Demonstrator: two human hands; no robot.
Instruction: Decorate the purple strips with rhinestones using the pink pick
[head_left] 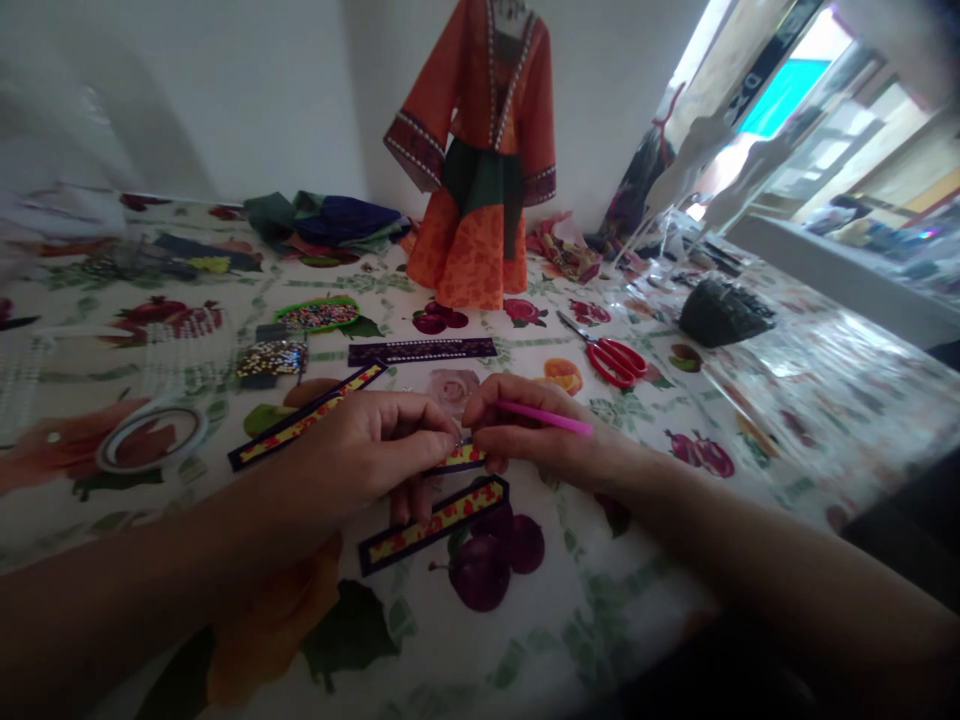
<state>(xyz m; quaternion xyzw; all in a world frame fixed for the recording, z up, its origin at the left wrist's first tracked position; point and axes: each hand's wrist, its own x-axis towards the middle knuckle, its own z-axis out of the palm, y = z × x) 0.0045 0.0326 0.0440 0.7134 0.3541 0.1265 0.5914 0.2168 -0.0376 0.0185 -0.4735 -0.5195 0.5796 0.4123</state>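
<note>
My left hand (390, 445) is closed, its thumb and index finger pinching at a yellow-and-red patterned fabric strip (465, 456) with a dark border. Closed beside it, my right hand (536, 425) has its fingertips at the same strip, almost touching the left thumb. A slim pink stick-like tool (547, 417) lies in the right hand, pointing back over the wrist. Something small and shiny shows between the fingertips, too small to name. A similar strip (435, 525) lies just below my hands, another (307, 418) to the left. The middle strip is mostly hidden by my fingers.
Behind my hands lie a dark strip with white beading (422, 350), red-handled scissors (619, 360) and a green dish of coloured beads (319, 313). A doll-sized orange dress (480, 150) stands at the back. Another person's hand (67, 450) is beside a tape roll (152, 437) at left.
</note>
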